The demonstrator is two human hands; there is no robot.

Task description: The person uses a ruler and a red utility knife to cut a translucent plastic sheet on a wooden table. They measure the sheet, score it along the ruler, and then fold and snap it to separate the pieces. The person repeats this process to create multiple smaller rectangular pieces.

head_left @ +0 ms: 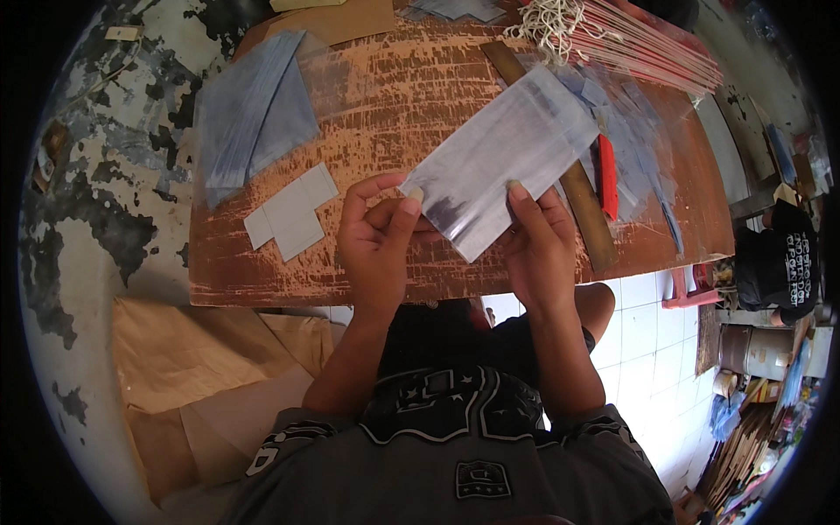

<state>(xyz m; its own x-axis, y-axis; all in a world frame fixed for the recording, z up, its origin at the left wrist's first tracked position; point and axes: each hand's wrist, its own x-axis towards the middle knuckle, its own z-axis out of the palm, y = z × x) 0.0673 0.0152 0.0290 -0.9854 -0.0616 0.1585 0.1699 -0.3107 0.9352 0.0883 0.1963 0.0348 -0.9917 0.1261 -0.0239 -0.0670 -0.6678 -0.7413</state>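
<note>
A clear plastic sleeve (507, 157), shiny and rectangular, is held slanted above the worn brown table. Its left corner is pinched between the thumb and fingers of my left hand (378, 223). My right hand (538, 234) grips the lower right edge, thumb on top and fingers beneath. To the left of my left hand lies a pale grey cut-out card (293, 213) with stepped edges. A long brown ruler (588, 214) passes partly under the sleeve, and a red-handled cutter (607, 178) rests beside it. Some fingers are hidden behind the sleeve.
Bluish plastic sheets (254, 114) are stacked at the table's left. Plastic offcuts (643, 149) lie right, below a bundle of red rods (634, 44) with white cords. Brown paper (201, 350) lies lower left. Another person (777, 262) is at far right, near a pink stool (689, 290).
</note>
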